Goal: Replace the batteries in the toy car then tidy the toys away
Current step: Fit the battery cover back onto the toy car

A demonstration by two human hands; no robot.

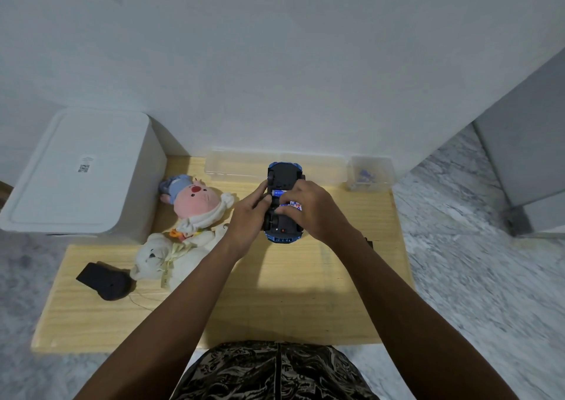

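Note:
A blue toy car (284,177) is held upside down above the wooden table (275,292), black underside up, battery bay open. My left hand (249,216) grips the car's left side. My right hand (312,208) lies over the bay, fingers pressing a battery (293,205) with a white, red and blue label. Another blue battery (278,192) sits in the bay just beyond it. A pink pig plush (195,201) and a white bear plush (159,256) lie on the table to the left.
A large white lidded bin (79,173) stands at the back left. A clear shallow tray (232,164) and a small clear box (370,173) holding small items sit along the wall. A black remote-like object (104,280) lies at the front left.

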